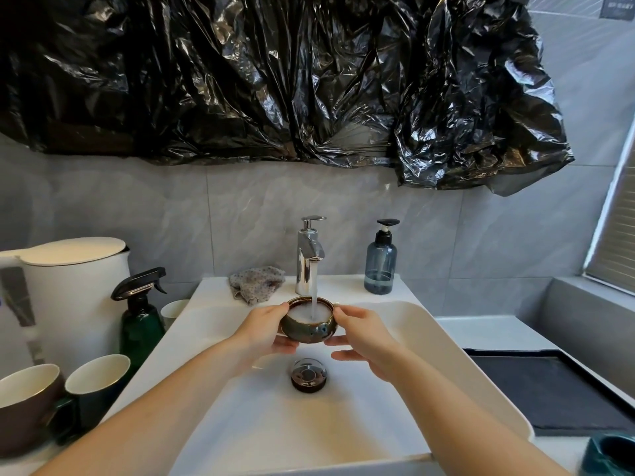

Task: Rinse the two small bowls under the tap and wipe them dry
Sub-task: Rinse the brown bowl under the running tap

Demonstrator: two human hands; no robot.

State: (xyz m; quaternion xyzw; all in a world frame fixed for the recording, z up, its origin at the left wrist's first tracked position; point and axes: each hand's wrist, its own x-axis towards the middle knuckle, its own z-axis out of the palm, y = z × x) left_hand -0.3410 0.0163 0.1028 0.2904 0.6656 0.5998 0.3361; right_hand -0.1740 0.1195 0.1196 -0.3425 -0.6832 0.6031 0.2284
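Small dark bowl point(307, 324) held over white sink point(446, 355), directly under running chrome tap point(308, 255), stream landing inside, bowl full of foamy water. Left hand point(266, 333) grips bowl at its 9 o'clock, thumb on rim, fingers curled beneath. Right hand point(366, 338) holds it at 3 o'clock, thumb at rim, fingers under base. Drain stopper point(308, 375) at 6 o'clock below bowl. Patterned cloth point(256, 282) on sink ledge at 11 o'clock; blue soap dispenser point(380, 261) at 1 o'clock. Second, teal bowl point(608, 453) at frame's lower right corner, partly cut off.
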